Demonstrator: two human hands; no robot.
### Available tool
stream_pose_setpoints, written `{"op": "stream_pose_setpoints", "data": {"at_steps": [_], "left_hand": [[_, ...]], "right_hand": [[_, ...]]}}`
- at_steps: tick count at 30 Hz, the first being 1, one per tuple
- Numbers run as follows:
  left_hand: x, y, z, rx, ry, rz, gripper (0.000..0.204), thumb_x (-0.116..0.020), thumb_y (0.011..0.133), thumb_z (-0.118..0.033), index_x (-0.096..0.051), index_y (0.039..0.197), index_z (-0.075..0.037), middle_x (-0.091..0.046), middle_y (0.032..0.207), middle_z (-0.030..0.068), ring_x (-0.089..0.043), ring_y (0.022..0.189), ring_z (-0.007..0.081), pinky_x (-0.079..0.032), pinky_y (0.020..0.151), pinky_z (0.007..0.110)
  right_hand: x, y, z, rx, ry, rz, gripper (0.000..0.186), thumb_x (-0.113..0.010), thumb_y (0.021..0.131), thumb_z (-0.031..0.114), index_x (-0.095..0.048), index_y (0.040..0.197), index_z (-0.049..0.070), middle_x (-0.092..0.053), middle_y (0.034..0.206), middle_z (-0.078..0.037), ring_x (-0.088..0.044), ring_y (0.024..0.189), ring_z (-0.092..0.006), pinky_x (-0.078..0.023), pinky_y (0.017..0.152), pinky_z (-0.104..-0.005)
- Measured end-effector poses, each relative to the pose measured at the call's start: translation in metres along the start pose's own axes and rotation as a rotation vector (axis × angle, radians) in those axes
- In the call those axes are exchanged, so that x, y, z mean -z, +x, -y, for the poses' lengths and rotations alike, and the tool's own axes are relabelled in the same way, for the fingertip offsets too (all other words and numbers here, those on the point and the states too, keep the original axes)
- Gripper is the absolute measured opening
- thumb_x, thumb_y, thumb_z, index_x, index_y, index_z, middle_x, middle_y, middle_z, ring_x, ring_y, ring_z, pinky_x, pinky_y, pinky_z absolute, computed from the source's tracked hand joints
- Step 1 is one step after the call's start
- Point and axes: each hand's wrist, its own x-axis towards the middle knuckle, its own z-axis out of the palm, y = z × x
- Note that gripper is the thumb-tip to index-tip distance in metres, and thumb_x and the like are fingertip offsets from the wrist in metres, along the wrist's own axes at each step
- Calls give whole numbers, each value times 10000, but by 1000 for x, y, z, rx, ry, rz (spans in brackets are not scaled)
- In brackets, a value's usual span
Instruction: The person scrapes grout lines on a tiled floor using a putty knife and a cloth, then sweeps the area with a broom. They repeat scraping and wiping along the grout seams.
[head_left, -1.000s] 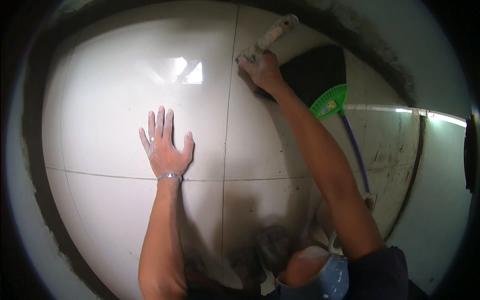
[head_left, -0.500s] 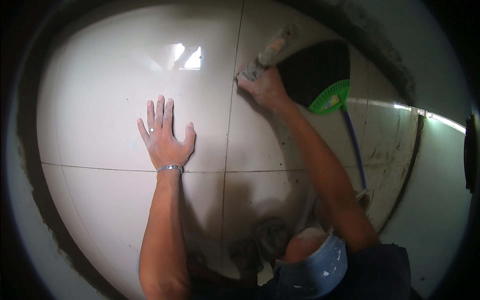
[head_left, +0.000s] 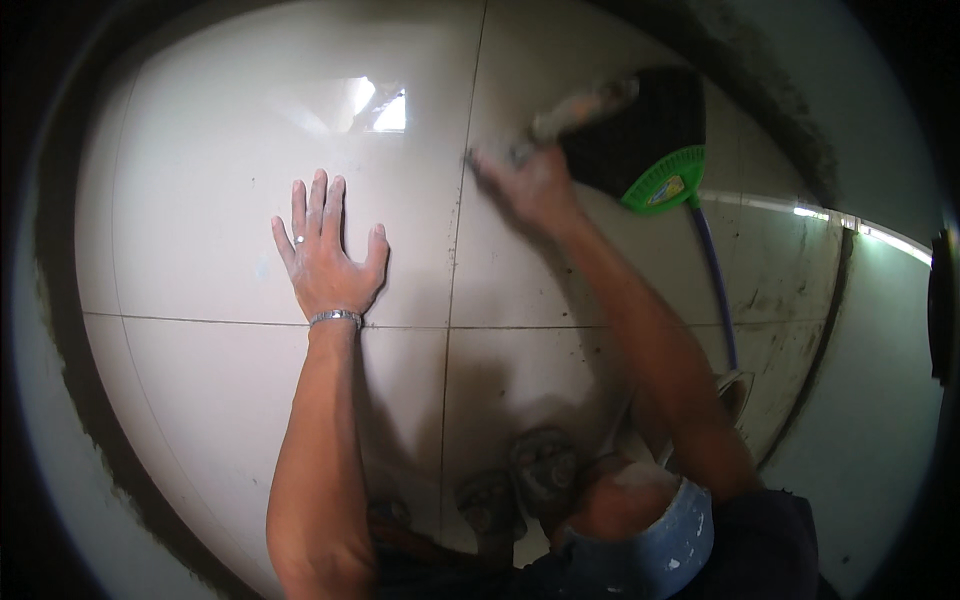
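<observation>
My left hand (head_left: 335, 260) lies flat on the glossy pale floor tile (head_left: 220, 220), fingers spread, with a ring on one finger and a metal bracelet at the wrist. My right hand (head_left: 535, 190) is closed around a dusty scraper (head_left: 590, 108), smeared by motion. Its pale, dirty handle sticks out to the upper right, and its working end is largely hidden by my hand and the blur. The fingers of that hand reach the dark tile joint (head_left: 459, 215) running away from me. Just right of it lies the broom's black bristle head (head_left: 640, 125).
The broom's green collar (head_left: 665, 180) and purple stick (head_left: 715, 270) extend toward me on the right. A pale-rimmed container (head_left: 738, 395) stands by my right elbow. Dark sandals (head_left: 545, 465) on my feet and my bent knee (head_left: 620, 510) are at the bottom. Rough dark edging borders the tiles.
The scraper's handle has swung to the right and lower, across the broom bristles. My left hand stays flat on the tile. The whole view has shifted slightly.
</observation>
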Motion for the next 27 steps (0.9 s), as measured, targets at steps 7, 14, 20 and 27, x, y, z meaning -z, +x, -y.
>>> {"op": "stream_pose_setpoints", "data": {"at_steps": [7,14,20,27], "left_hand": [[-2,3,-2,-10,-13,-9,716,-664,829,-359,-472,1492,-168,-392,1602,23,-259,1523,260,-105,1247,552],[1,0,-3,3,-14,-1,718,-661,829,-368,-472,1493,-172,-395,1599,20,-262,1521,247,-107,1249,549],[-7,-2,0,-13,6,-18,694,-636,856,-396,-467,1498,-195,-388,1603,8,-252,1524,241,-106,1252,543],[-8,-5,4,-32,50,-37,668,-578,907,-411,-432,1523,-200,-355,1622,8,-222,1535,233,-85,1258,528]], "right_hand": [[16,30,-8,79,-235,56,334,-764,892,282,-681,1052,0,-713,963,-95,-668,840,-204,-545,787,-357],[-16,-134,-4,-76,110,564,274,-713,930,321,-699,1044,72,-700,1029,-97,-663,934,-296,-517,912,-355],[4,-22,43,-340,-193,146,329,-743,906,343,-728,987,25,-731,993,-171,-689,919,-223,-534,838,-356],[-17,-144,30,-67,-104,440,263,-750,908,270,-743,945,10,-705,806,-43,-633,726,-132,-518,693,-290]]}}
